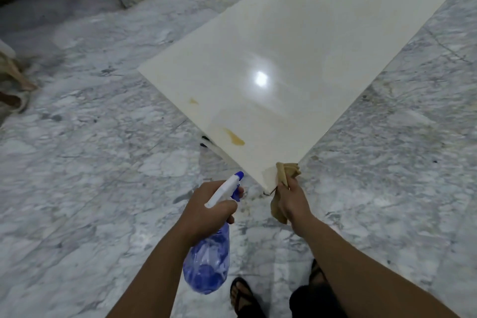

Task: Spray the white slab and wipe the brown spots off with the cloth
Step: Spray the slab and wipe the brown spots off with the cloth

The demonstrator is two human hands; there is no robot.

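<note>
Fingers [238, 191] of the left hand [206, 204] curled round the neck of the spray bottle [209, 261], one hooked over the blue trigger, probably so a squeeze needs no regrip. Nozzle [238, 175] aimed up and forward at the near corner of the white slab [296, 46], just beside its edge, apparently so the mist lands near the stains. Blue bottle body hanging below the wrist, part full.

Right hand [290, 200] pinching the tan cloth [287, 171], bunched top pressed against the slab's near corner, loose tail dangling below the palm. Likely kept there to be ready for wiping straight after the spray, perhaps also to steady the corner.

Two brown spots not yet wiped: the larger spot [235, 137] near the left edge, close to the nozzle; the smaller spot [193, 101] farther along that edge. Glossy top reflecting a lamp. Slab raised above the marble floor [90, 162], on a support mostly hidden underneath. Sandalled foot [241, 294] below.
</note>
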